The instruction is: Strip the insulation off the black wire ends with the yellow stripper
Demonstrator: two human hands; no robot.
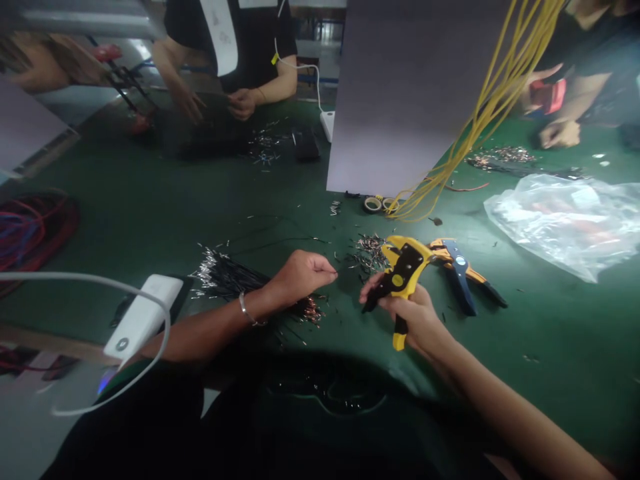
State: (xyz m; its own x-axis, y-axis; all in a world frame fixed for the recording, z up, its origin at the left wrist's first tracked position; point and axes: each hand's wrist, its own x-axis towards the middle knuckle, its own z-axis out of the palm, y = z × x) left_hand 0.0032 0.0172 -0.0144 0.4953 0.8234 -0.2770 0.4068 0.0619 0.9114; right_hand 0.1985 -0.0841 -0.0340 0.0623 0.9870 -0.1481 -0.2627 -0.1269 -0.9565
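Closest to me, on my left, a white power bank point(150, 303) lies near the edge of the tabletop point(575, 340), with a white cable point(50, 275) looping in front of it. My right hand point(417, 310) is wrapped around a yellow-and-black wire stripper point(409, 267), held up at a tilt above the tabletop. My left hand point(300, 275) is held in a pinch, thumb against forefinger; I can't tell whether a thin wire sits between them. Under that wrist lies a bundle of black wires point(227, 270), silvery ends to the left and coppery ends to the right.

Just beyond the stripper, on its right, rests a blue-and-orange tool point(457, 263). A scatter of small clippings point(370, 247) lies between my hands, slightly farther off. Past these come two tape rolls point(373, 205), side by side, and on the right a clear plastic bag point(565, 217). Yellow wires point(475, 140) slant down in front of a grey panel point(400, 93). Across the tabletop sits a co-worker point(245, 47) in dark clothes, both hands over the work there.
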